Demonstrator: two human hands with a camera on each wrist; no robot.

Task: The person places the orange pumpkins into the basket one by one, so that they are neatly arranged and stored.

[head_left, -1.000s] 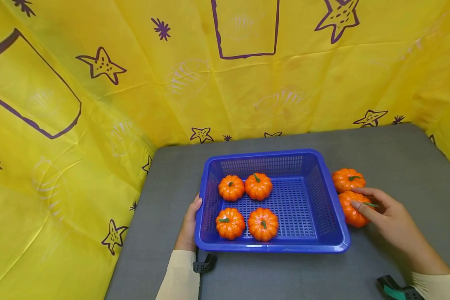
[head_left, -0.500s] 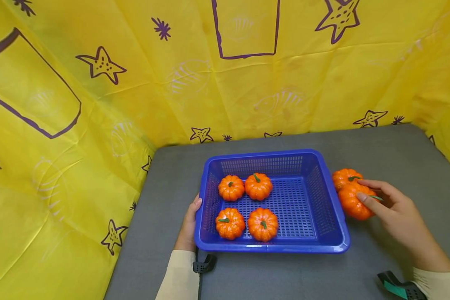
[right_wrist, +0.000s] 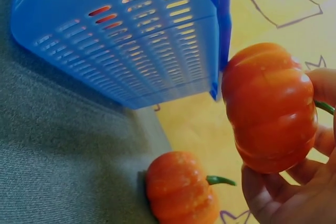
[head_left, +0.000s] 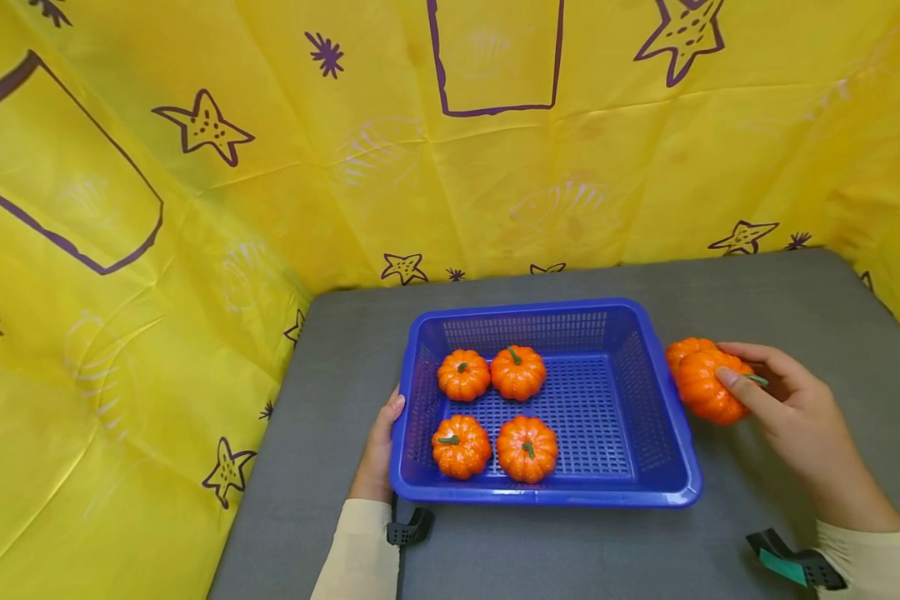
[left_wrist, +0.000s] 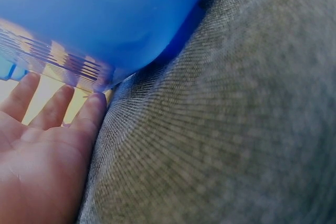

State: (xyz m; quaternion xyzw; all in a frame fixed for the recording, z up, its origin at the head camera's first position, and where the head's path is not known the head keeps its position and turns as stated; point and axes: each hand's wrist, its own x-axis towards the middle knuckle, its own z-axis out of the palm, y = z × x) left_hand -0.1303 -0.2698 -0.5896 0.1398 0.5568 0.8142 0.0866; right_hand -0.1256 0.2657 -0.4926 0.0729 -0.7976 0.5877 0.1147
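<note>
A blue plastic basket (head_left: 480, 498) with slotted walls holds several small orange pumpkins with green stems, among them a front-left pumpkin (head_left: 461, 447). My left hand (head_left: 378, 446) rests against the basket's left side; in the left wrist view its straight fingers (left_wrist: 52, 103) touch the slotted wall. Outside the basket's right side, my right hand (head_left: 798, 417) grips a pumpkin (head_left: 711, 387) between thumb and fingers. That pumpkin (right_wrist: 270, 108) is off the table, close to the basket's rim in the right wrist view. Another pumpkin (right_wrist: 181, 190) lies on the table below it, partly hidden in the head view.
A grey table (head_left: 570, 550) lies under everything. Yellow cloth (head_left: 480, 183) printed with starfish hangs behind and to the left. A black strap piece sits at each wrist, the left strap piece (head_left: 411, 528) near the basket's front-left corner.
My right hand has lifted the nearer pumpkin off the table and moved it slightly away from me, so it now covers part of the farther pumpkin. The left hand and basket stay put.
</note>
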